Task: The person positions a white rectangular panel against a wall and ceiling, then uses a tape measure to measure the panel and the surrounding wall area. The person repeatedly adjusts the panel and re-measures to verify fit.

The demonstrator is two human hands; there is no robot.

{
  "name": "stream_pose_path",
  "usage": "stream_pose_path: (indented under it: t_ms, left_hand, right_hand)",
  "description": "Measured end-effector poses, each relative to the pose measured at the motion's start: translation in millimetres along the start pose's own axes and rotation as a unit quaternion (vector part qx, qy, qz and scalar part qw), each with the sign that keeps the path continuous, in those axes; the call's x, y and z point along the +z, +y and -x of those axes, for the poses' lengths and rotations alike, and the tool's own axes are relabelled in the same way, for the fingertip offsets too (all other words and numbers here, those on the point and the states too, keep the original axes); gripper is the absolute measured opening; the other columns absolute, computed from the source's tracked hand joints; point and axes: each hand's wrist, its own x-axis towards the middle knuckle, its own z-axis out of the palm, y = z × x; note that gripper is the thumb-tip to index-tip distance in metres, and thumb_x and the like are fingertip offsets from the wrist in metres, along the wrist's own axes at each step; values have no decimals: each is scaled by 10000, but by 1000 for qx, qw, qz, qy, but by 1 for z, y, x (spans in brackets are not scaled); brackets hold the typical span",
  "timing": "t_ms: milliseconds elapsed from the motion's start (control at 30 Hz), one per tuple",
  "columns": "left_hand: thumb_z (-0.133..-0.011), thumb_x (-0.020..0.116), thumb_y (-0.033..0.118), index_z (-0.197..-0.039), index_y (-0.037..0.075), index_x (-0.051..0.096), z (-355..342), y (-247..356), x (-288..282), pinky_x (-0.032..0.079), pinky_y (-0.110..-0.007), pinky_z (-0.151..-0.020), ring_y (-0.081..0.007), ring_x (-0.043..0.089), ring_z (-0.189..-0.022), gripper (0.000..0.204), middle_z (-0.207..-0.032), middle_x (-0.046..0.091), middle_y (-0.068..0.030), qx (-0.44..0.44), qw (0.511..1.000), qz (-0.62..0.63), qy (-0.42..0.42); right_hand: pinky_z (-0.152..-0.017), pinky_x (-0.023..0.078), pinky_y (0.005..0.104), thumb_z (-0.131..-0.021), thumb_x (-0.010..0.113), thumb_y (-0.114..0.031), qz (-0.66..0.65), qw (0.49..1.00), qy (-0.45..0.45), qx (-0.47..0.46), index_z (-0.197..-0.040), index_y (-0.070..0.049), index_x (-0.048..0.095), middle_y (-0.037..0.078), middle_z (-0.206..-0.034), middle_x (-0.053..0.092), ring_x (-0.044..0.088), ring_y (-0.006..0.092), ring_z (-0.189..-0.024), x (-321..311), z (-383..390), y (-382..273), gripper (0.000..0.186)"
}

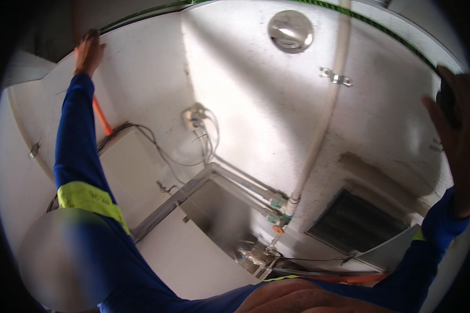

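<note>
My left hand (90,53) is raised at the upper left against the white wall, its fingers closed at the end of a thin green band with dark marks, which looks like a tape measure blade (391,36). The blade spans the top of the view, bowed by the lens. At the far right, my right hand (458,120) is curled about a dark, rounded object, apparently the tape measure case (446,104). Shadow hides much of that grip. Both arms are stretched wide in blue sleeves with yellow-green bands.
A beige pipe (326,112) runs down the wall to valves (278,216). A round metal cover (291,31), a socket with cables (195,117) and a dark recessed panel (356,221) are on the walls. Below are a white box (141,161), an orange conduit (102,116) and a grey frame (177,201).
</note>
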Motion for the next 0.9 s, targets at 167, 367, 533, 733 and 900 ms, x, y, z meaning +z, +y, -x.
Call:
stream_pose_path:
  t_ms: [167, 367, 533, 733, 900]
  left_hand:
    - [-951, 611, 110, -1299, 26, 570, -3, 30, -21, 496, -499, -967, -343, 566, -1223, 360, -1316, 603, -146, 0, 995, 20, 98]
    - [-1011, 516, 137, -1268, 57, 609, -31, 69, -72, 503, -410, -990, -320, 596, -1186, 285, -1285, 635, -144, -37, 992, 84, 90]
    - [-1035, 474, 111, -1271, -27, 561, -44, 96, -137, 560, -415, -957, -367, 678, -1068, 287, -1229, 658, -212, 8, 993, 61, 100]
    - [-867, 517, 22, -1212, 17, 628, -53, 171, -245, 479, -457, -943, -345, 559, -1093, 362, -1181, 580, -178, 117, 981, 7, 153]
    - [-852, 558, 63, -1151, 16, 635, -70, 224, -322, 475, -462, -920, -338, 560, -1068, 312, -1140, 575, -168, 198, 953, -94, 209]
  right_hand:
    - [-832, 544, 374, -811, 814, -194, -134, 965, -129, 186, -1211, -40, 689, 150, -1036, 660, 673, 281, -922, -23, 101, 1, 446]
    - [-831, 516, 337, -798, 782, -80, -349, 862, -164, 329, -1217, -25, 671, 123, -1046, 659, 653, 242, -918, -23, 212, -24, 437]
    - [-951, 473, 414, -872, 740, -285, -480, 777, -197, 357, -1237, -16, 641, 161, -1137, 650, 623, 327, -1068, -4, 311, -108, 465]
    - [-968, 448, 411, -936, 670, -391, -681, 507, -228, 477, -1274, 11, 580, 160, -1203, 629, 580, 277, -1069, 2, 396, -292, 533]
    - [-942, 448, 382, -970, 606, -481, -803, 362, -192, 433, -1299, 23, 511, 137, -1145, 571, 556, 241, -1052, 31, 396, -373, 610]
